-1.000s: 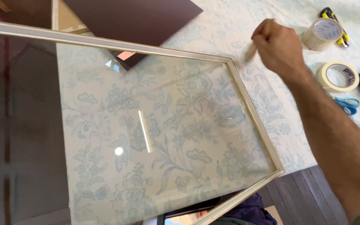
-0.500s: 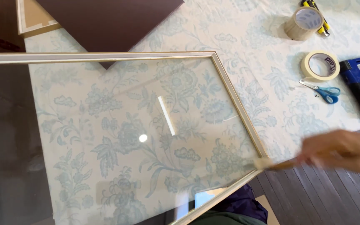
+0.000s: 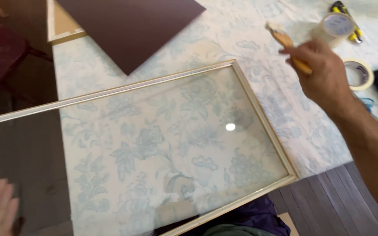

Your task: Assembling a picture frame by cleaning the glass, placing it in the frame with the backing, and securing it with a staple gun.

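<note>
R hand (image 3: pixel 324 76) at approx 2 o'clock, fingers curled tight round a wooden-handled paintbrush (image 3: pixel 287 43), bristles pointing to 11 o'clock, held above the pale blue floral tablecloth (image 3: pixel 259 78). L hand (image 3: pixel 3 209) at 8 o'clock, fingers seen partly through glass at the corner of the big silver-framed glass pane (image 3: pixel 154 153); how far it's closed — can't tell. Frame lies tilted across centre, w/ its left end past the table edge. Dark brown flat board (image 3: pixel 132 26) at 12 o'clock. Clear tape roll (image 3: pixel 333 26) & cream masking tape roll (image 3: pixel 357 74) just beyond R hand, approx 2 o'clock.
</note>
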